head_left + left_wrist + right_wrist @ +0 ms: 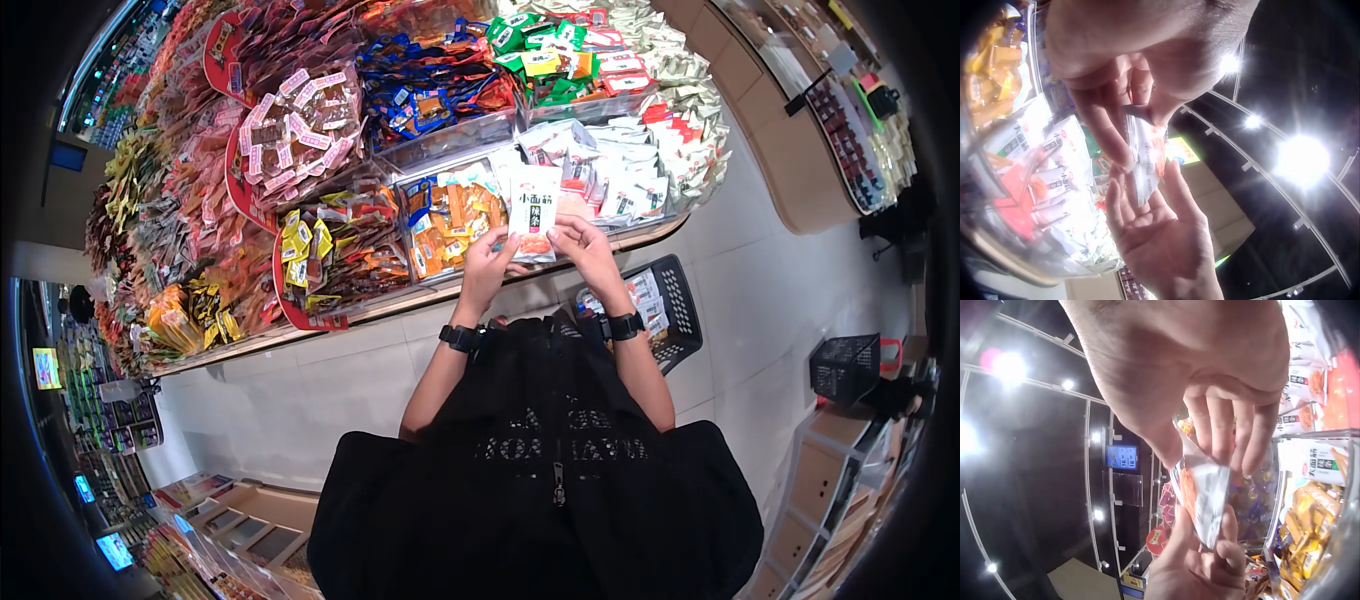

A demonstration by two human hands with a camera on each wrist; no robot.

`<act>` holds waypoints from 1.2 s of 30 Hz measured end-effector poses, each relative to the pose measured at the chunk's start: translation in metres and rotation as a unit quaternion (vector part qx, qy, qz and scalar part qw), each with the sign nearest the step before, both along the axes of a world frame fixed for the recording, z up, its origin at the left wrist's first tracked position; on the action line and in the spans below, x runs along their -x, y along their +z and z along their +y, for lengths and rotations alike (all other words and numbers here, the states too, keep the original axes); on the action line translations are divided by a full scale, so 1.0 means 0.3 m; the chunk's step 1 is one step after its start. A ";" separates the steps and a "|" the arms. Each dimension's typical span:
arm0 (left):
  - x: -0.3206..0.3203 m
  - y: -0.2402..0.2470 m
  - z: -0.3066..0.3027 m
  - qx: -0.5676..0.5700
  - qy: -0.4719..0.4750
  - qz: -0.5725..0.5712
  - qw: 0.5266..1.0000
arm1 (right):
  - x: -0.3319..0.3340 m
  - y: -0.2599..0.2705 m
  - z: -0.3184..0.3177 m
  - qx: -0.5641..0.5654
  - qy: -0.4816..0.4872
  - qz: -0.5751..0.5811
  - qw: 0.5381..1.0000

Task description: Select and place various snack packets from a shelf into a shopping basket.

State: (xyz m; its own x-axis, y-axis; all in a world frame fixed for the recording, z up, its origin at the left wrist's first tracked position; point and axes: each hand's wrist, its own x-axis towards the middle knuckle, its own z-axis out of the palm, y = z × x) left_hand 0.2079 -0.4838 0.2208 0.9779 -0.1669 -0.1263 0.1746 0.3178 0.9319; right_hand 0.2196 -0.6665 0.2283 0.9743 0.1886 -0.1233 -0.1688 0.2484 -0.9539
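Note:
A white snack packet [534, 200] with dark lettering and an orange food picture is held up in front of the chest, its printed face toward the head camera. My left hand [486, 266] pinches its lower left edge, thumb in front. At the lower right edge my right hand [590, 258] grips it, fingers partly behind the packet. The wrist views show the packet [1146, 150] edge-on between both hands. Behind it are a bin of orange and yellow snack packs [455, 215] and a bin of white packets [620, 180].
A long display [375, 305] of snack bins spreads ahead, with red curved signs [240, 170] on its left part. A dark shopping basket [683, 310] with packets inside sits on the floor at my right. Another basket [843, 368] stands farther right.

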 end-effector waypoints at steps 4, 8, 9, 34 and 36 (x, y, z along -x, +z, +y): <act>-0.004 -0.011 0.008 -0.013 0.005 -0.001 1.000 | 0.023 -0.002 0.040 -0.007 -0.032 0.021 0.999; 0.000 -0.008 0.020 -0.014 0.001 0.001 1.000 | 0.022 -0.008 0.052 -0.007 -0.039 0.036 0.999; -0.004 -0.009 0.022 -0.015 0.001 -0.002 1.000 | 0.021 -0.005 0.057 -0.007 -0.037 0.036 0.999; -0.016 -0.036 0.061 0.011 -0.003 -0.011 1.000 | 0.043 0.001 0.106 -0.015 -0.058 -0.005 0.998; -0.010 -0.046 0.055 0.021 0.003 0.010 1.000 | 0.056 -0.018 0.104 -0.029 -0.067 0.004 0.997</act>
State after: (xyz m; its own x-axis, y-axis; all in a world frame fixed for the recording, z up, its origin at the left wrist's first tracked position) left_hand 0.2108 -0.4672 0.2070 0.9762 -0.1672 -0.1384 0.1908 0.3578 0.9141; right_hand 0.2027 -0.6353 0.2229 0.9903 0.0647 -0.1230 -0.1374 0.3233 -0.9363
